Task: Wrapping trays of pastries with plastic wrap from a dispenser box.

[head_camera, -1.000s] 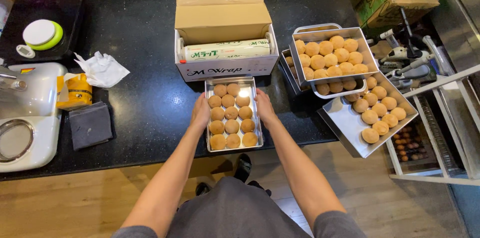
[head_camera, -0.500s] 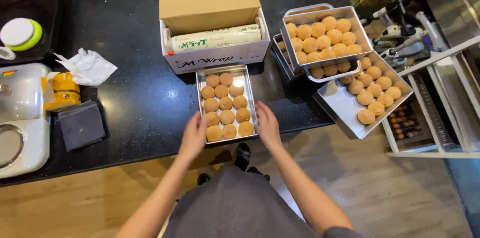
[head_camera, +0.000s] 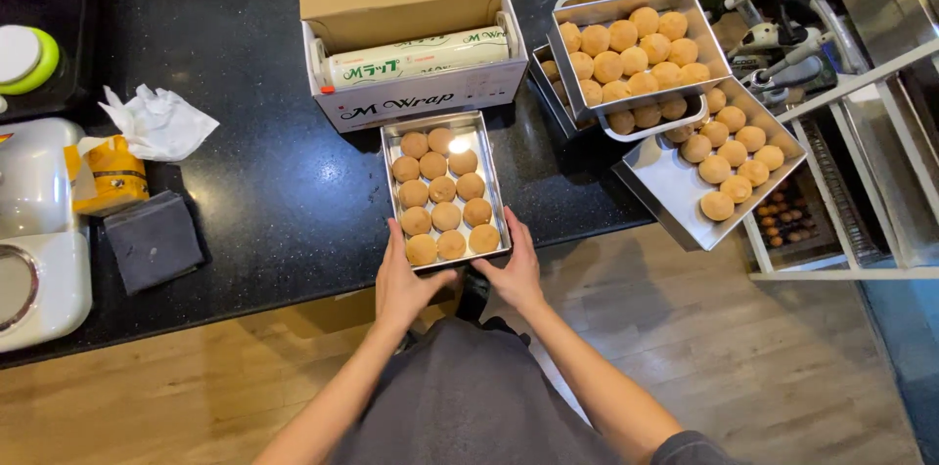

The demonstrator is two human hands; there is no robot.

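Your left hand (head_camera: 403, 281) grips the near left corner of the small metal tray (head_camera: 446, 191), fingers up along its side and thumb under the near edge; your right hand (head_camera: 514, 267) closes on the near right corner in the same way. The tray holds rows of round golden-brown balls (head_camera: 442, 189); it lies on the black surface (head_camera: 254, 172), and its near end reaches just over the front edge of the surface, toward your body. Its far end is just in front of the open cardboard box (head_camera: 411, 25); inside the box lies a roll of wrap (head_camera: 421, 56). To the right, two bigger trays (head_camera: 636, 40) with the same balls sit one on the other; a third tray (head_camera: 709, 167) is tilted beside them, partly off the surface. On the left you have a crumpled white paper (head_camera: 156, 121), a dark folded cloth (head_camera: 154, 240) and a yellow packet (head_camera: 112, 175), all well apart from the tray.
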